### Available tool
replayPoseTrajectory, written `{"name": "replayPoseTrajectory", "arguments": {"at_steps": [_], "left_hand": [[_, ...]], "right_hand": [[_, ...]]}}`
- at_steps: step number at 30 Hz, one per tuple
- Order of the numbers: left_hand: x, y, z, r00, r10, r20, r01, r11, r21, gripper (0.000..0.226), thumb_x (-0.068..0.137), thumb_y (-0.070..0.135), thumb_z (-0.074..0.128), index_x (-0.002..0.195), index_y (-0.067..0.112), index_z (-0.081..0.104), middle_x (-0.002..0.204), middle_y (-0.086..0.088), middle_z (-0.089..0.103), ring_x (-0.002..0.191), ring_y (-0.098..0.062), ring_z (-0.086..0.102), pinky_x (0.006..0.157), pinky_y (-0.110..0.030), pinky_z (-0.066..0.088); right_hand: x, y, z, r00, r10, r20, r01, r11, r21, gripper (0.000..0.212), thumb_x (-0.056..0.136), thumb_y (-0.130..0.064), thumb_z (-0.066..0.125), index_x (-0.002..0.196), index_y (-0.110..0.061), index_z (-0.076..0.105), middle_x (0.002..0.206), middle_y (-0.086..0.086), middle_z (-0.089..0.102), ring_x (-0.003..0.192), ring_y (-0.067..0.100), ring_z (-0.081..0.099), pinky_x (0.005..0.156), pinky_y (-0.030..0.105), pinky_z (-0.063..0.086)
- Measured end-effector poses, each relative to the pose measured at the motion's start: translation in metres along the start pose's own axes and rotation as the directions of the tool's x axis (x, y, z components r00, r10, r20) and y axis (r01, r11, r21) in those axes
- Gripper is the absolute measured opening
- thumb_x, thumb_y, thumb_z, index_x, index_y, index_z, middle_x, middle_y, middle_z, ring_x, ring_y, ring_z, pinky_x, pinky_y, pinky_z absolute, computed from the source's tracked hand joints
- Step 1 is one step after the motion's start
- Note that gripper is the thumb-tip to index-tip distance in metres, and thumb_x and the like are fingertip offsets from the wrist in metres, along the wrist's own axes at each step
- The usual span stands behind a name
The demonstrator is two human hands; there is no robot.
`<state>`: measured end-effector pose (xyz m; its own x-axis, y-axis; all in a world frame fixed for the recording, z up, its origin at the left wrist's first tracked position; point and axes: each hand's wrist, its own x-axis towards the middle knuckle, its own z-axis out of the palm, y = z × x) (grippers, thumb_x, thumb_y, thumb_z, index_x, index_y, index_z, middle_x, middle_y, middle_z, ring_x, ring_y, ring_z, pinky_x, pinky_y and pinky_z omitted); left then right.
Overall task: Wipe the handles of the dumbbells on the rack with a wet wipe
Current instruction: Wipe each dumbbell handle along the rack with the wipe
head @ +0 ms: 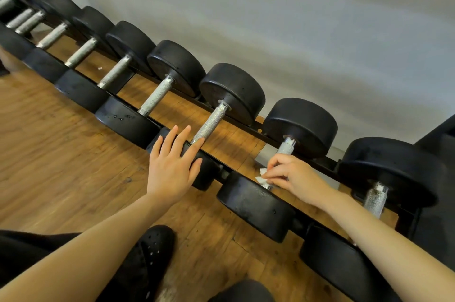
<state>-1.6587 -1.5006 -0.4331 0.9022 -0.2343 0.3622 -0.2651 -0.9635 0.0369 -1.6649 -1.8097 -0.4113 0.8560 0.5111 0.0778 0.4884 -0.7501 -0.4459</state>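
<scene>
Wooden floor (61, 153) is seen under the black metal dumbbell rack (248, 124). One silver metal handle (286, 147) is being wiped: the small white wet wipe (261, 177) is pinched by the right hand (293, 176). The left hand (170, 166), fingers (170, 136) spread wide, is rested on a black round weight (206, 173). Next, the neighbouring handle probably must be reached.

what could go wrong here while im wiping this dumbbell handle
1. The right hand pinches only a small bunched wet wipe against the handle, so it could slip out or miss parts of the knurling.
2. The left hand rests flat on the neighbouring dumbbell's head; leaning on it might nudge that dumbbell on the rack rail.
</scene>
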Motion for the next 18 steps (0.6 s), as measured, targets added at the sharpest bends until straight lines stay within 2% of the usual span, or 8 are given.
{"name": "replayPoseTrajectory", "arguments": {"at_steps": [2, 6, 11, 15, 18], "left_hand": [[-0.0001, 0.0005, 0.0010, 1.000, -0.001, -0.019, 0.001, 1.000, 0.002, 0.049, 0.098, 0.044, 0.032, 0.137, 0.023, 0.054, 0.148, -0.012, 0.046, 0.142, -0.037, 0.033, 0.114, -0.056, 0.022], [-0.0007, 0.0001, 0.0022, 1.000, -0.006, -0.029, 0.007, 1.000, 0.008, 0.050, 0.099, 0.045, 0.032, 0.139, 0.024, 0.051, 0.150, -0.012, 0.044, 0.143, -0.036, 0.032, 0.116, -0.055, 0.021], [-0.0010, -0.0004, 0.0023, 0.999, -0.002, -0.035, 0.002, 1.000, 0.011, 0.049, 0.099, 0.045, 0.032, 0.140, 0.025, 0.050, 0.150, -0.012, 0.044, 0.143, -0.036, 0.031, 0.116, -0.055, 0.021], [-0.0016, -0.0001, 0.0028, 0.999, -0.004, -0.039, 0.005, 1.000, 0.014, 0.049, 0.098, 0.045, 0.032, 0.139, 0.025, 0.051, 0.150, -0.012, 0.044, 0.143, -0.037, 0.031, 0.115, -0.055, 0.021], [-0.0016, -0.0008, 0.0033, 0.999, -0.004, -0.043, 0.005, 1.000, 0.008, 0.049, 0.098, 0.045, 0.033, 0.139, 0.025, 0.051, 0.150, -0.012, 0.044, 0.143, -0.037, 0.031, 0.115, -0.055, 0.021]], "right_hand": [[0.0010, 0.0009, -0.0007, 1.000, 0.007, -0.015, -0.007, 1.000, -0.005, 0.017, 0.090, -0.022, 0.066, 0.105, -0.019, 0.074, 0.099, -0.016, 0.053, 0.094, 0.000, 0.055, 0.081, 0.019, 0.051], [-0.0019, 0.0003, 0.0044, 0.997, 0.035, -0.075, -0.032, 0.999, 0.036, 0.018, 0.090, -0.022, 0.065, 0.106, -0.019, 0.073, 0.099, -0.018, 0.052, 0.095, -0.002, 0.055, 0.080, 0.010, 0.046], [-0.0072, -0.0071, 0.0089, 0.999, 0.032, 0.007, -0.032, 0.999, 0.020, 0.019, 0.092, -0.024, 0.062, 0.108, -0.019, 0.072, 0.105, -0.012, 0.054, 0.098, 0.003, 0.054, 0.085, 0.019, 0.050], [-0.0066, -0.0045, 0.0060, 0.993, 0.079, -0.085, -0.078, 0.997, 0.018, 0.020, 0.091, -0.022, 0.063, 0.109, -0.018, 0.072, 0.103, -0.015, 0.051, 0.094, -0.003, 0.053, 0.080, 0.007, 0.043], [-0.0053, -0.0053, 0.0066, 0.993, 0.083, -0.084, -0.081, 0.996, 0.019, 0.020, 0.091, -0.022, 0.064, 0.109, -0.018, 0.072, 0.103, -0.015, 0.051, 0.094, -0.003, 0.053, 0.080, 0.008, 0.044]]}}
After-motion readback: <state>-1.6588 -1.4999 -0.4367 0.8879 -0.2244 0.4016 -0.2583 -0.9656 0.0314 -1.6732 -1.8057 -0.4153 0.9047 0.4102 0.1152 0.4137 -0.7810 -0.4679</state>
